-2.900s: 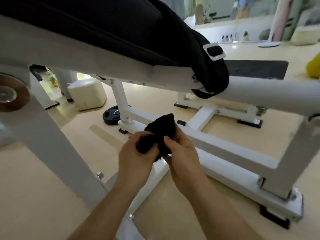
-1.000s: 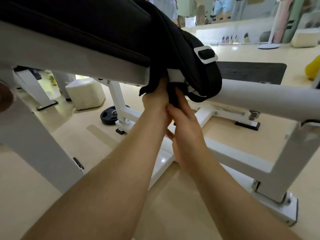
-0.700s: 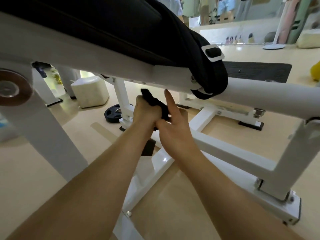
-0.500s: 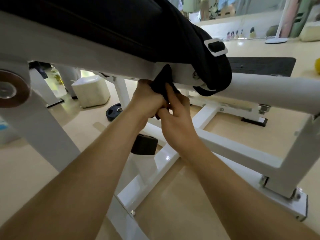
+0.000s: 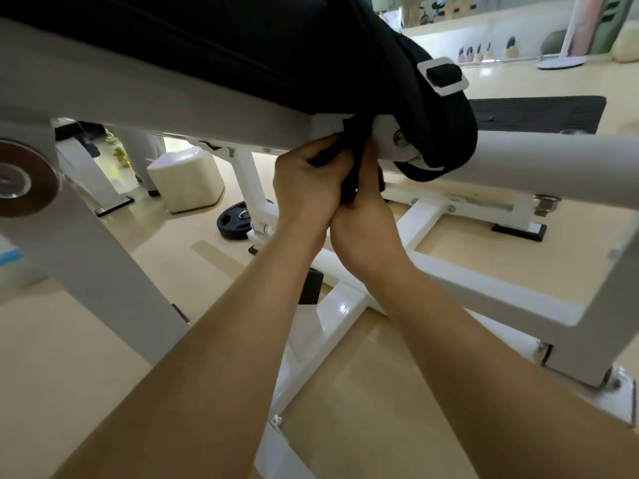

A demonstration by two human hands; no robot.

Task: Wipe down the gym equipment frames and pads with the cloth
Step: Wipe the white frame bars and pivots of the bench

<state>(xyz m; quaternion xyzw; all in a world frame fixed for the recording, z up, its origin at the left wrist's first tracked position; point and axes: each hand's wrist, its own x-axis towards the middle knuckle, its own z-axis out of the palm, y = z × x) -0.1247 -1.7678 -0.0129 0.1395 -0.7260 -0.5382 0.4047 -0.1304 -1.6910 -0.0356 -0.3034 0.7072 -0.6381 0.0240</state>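
Here, a black cloth (image 5: 352, 160) is gripped by both hands, the left hand (image 5: 306, 188) curled around its near fold and the right hand (image 5: 363, 219) closed on its lower end. The cloth is pressed against the underside of the white frame (image 5: 207, 108), just below the black pad (image 5: 242, 39). A weight plate (image 5: 232, 221) is seen on the floor beyond.

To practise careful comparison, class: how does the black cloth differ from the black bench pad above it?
The cloth is small and bunched; the pad is large and smooth. The cloth is gripped by the left hand and right hand, against the white frame; the pad sits atop it. Both are black.
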